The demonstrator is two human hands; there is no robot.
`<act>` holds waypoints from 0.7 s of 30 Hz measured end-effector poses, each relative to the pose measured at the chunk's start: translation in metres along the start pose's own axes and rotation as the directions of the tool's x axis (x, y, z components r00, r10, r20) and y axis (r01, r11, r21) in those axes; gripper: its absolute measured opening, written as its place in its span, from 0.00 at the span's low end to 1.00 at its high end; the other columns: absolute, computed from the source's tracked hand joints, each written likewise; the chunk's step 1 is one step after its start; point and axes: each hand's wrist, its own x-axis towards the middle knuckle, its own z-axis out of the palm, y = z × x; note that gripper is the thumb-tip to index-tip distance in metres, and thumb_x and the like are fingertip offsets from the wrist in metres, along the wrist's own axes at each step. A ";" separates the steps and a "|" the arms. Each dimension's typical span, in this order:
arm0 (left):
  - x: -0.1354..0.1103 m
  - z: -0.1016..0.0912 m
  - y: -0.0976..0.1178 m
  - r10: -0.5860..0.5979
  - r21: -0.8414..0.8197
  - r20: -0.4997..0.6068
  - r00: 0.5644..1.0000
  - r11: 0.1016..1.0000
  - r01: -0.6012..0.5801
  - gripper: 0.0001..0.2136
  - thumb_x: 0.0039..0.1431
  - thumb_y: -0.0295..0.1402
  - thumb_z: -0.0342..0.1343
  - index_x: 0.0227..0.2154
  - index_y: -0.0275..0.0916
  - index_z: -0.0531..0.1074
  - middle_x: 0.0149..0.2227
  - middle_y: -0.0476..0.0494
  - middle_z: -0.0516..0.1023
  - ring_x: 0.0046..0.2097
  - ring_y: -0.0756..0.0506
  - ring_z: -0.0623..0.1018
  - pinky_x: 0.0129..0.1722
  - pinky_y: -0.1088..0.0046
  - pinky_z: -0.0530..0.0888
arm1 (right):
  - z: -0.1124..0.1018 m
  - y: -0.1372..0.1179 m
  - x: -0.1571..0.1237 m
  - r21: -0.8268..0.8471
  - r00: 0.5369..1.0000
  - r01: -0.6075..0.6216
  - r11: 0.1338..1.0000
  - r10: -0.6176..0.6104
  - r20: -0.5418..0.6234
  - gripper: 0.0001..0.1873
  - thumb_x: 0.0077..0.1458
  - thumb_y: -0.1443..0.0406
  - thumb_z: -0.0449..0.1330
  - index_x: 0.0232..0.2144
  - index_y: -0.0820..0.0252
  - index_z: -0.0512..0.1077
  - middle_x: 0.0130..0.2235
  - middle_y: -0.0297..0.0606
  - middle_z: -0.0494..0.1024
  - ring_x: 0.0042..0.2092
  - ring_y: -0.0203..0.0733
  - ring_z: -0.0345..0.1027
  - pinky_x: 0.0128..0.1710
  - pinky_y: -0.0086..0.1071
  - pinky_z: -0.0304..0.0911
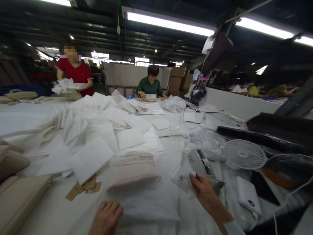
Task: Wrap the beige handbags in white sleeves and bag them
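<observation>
My right hand (204, 191) pinches the edge of a clear plastic bag (182, 179) with black printed marks, holding it up over the table. My left hand (106, 217) rests low at the near edge, fingers curled on a white fabric bag (149, 202) lying flat on the table. Just beyond lies a beige item in a see-through wrapper (133, 169). A spread of white fabric pouches (97, 130) covers the middle of the white table (29, 117).
A small white fan (244, 154), a white power bank (248, 195) with cable and a tape dispenser (200, 163) sit at right. Beige boxes (17, 195) lie at left. Brown paper tags (84, 187) lie nearby. Two people, in red (74, 73) and green (150, 85), work across the table.
</observation>
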 end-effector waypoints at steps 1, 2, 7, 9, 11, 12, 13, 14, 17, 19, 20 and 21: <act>0.007 -0.009 0.000 -0.022 -0.078 0.007 1.000 0.997 0.022 0.10 0.61 0.24 0.49 0.28 0.43 0.71 0.29 0.50 0.75 0.32 0.45 0.74 0.36 0.67 0.68 | 0.006 0.003 -0.005 0.006 1.000 0.009 1.000 -0.008 -0.005 0.19 0.36 0.55 0.74 0.26 0.58 0.74 0.24 0.30 0.76 0.25 0.36 0.69 0.25 0.27 0.66; 0.014 -0.019 0.002 -0.059 -0.176 0.008 0.998 0.983 0.060 0.09 0.63 0.28 0.49 0.30 0.43 0.71 0.31 0.48 0.76 0.34 0.45 0.74 0.37 0.67 0.68 | 0.013 0.006 -0.010 0.011 1.000 0.020 1.000 -0.020 -0.009 0.18 0.37 0.56 0.74 0.25 0.58 0.73 0.22 0.28 0.74 0.23 0.33 0.66 0.24 0.25 0.64; 0.061 -0.076 0.037 -0.324 -0.793 0.154 0.933 0.523 0.313 0.37 0.53 0.43 0.62 0.62 0.45 0.52 0.56 0.36 0.69 0.34 0.48 0.74 0.35 0.69 0.73 | 0.065 0.033 -0.038 -0.014 0.993 0.062 0.998 -0.060 0.097 0.20 0.36 0.57 0.75 0.31 0.57 0.74 0.22 0.28 0.76 0.23 0.32 0.66 0.26 0.24 0.62; 0.079 -0.083 0.052 -0.245 -0.894 0.317 0.916 0.244 0.375 0.37 0.48 0.43 0.65 0.59 0.41 0.59 0.50 0.37 0.74 0.29 0.50 0.74 0.28 0.73 0.71 | 0.085 0.043 -0.047 -0.038 0.976 0.050 0.998 -0.041 0.212 0.18 0.38 0.56 0.74 0.31 0.60 0.77 0.24 0.31 0.77 0.26 0.34 0.67 0.29 0.27 0.64; 0.089 -0.079 0.062 -0.186 -0.902 0.399 0.898 0.096 0.421 0.19 0.50 0.43 0.63 0.40 0.34 0.74 0.32 0.44 0.78 0.24 0.51 0.72 0.25 0.76 0.68 | 0.095 0.050 -0.050 -0.006 0.970 -0.015 1.000 0.016 0.243 0.16 0.40 0.55 0.73 0.24 0.62 0.78 0.23 0.33 0.76 0.26 0.33 0.66 0.29 0.25 0.63; 0.091 -0.075 0.064 -0.207 -0.898 0.411 0.888 0.078 0.434 0.15 0.52 0.44 0.61 0.29 0.34 0.74 0.23 0.48 0.75 0.22 0.52 0.71 0.23 0.77 0.67 | 0.097 0.053 -0.050 0.033 0.975 -0.066 0.997 0.058 0.216 0.17 0.40 0.55 0.73 0.22 0.63 0.77 0.23 0.33 0.76 0.26 0.33 0.66 0.28 0.24 0.63; 0.090 -0.070 0.064 -0.253 -0.892 0.414 0.875 0.080 0.445 0.16 0.54 0.44 0.59 0.22 0.35 0.71 0.17 0.51 0.70 0.20 0.52 0.69 0.21 0.79 0.65 | 0.097 0.055 -0.049 0.080 0.979 -0.121 0.989 0.105 0.175 0.17 0.39 0.55 0.73 0.22 0.63 0.77 0.23 0.32 0.77 0.26 0.32 0.66 0.28 0.23 0.63; 0.087 -0.065 0.062 -0.296 -0.883 0.418 0.859 0.090 0.461 0.17 0.55 0.45 0.57 0.20 0.36 0.69 0.14 0.53 0.68 0.18 0.53 0.68 0.20 0.79 0.63 | 0.094 0.056 -0.047 0.131 0.979 -0.171 0.976 0.154 0.130 0.17 0.37 0.56 0.74 0.22 0.62 0.78 0.23 0.32 0.77 0.26 0.30 0.66 0.27 0.21 0.63; 0.073 -0.055 0.046 -0.365 -0.845 0.446 0.817 0.129 0.519 0.18 0.56 0.48 0.55 0.23 0.38 0.68 0.12 0.57 0.65 0.13 0.54 0.63 0.14 0.80 0.56 | 0.082 0.059 -0.040 0.254 0.972 -0.235 0.938 0.234 0.038 0.18 0.30 0.59 0.77 0.22 0.61 0.77 0.23 0.28 0.76 0.23 0.26 0.65 0.25 0.17 0.64; 0.062 -0.052 0.027 -0.436 -0.826 0.430 0.791 0.163 0.539 0.18 0.57 0.50 0.53 0.24 0.38 0.69 0.10 0.58 0.63 0.10 0.54 0.62 0.12 0.80 0.53 | 0.074 0.060 -0.034 0.311 0.972 -0.217 0.925 0.233 -0.016 0.18 0.28 0.60 0.78 0.23 0.59 0.77 0.24 0.27 0.76 0.23 0.26 0.66 0.24 0.17 0.65; 0.056 -0.052 0.014 -0.488 -0.819 0.406 0.773 0.181 0.545 0.19 0.57 0.50 0.53 0.25 0.38 0.69 0.09 0.57 0.63 0.10 0.53 0.62 0.11 0.80 0.53 | 0.070 0.061 -0.031 0.330 0.971 -0.205 0.922 0.234 -0.050 0.19 0.27 0.60 0.78 0.24 0.58 0.76 0.25 0.26 0.77 0.23 0.27 0.67 0.24 0.17 0.66; 0.049 -0.052 0.000 -0.546 -0.811 0.376 0.749 0.197 0.551 0.19 0.57 0.51 0.52 0.26 0.38 0.69 0.09 0.57 0.63 0.10 0.52 0.62 0.11 0.79 0.54 | 0.067 0.061 -0.028 0.340 0.967 -0.198 0.919 0.239 -0.084 0.21 0.25 0.60 0.79 0.25 0.57 0.76 0.25 0.26 0.77 0.24 0.29 0.69 0.24 0.18 0.68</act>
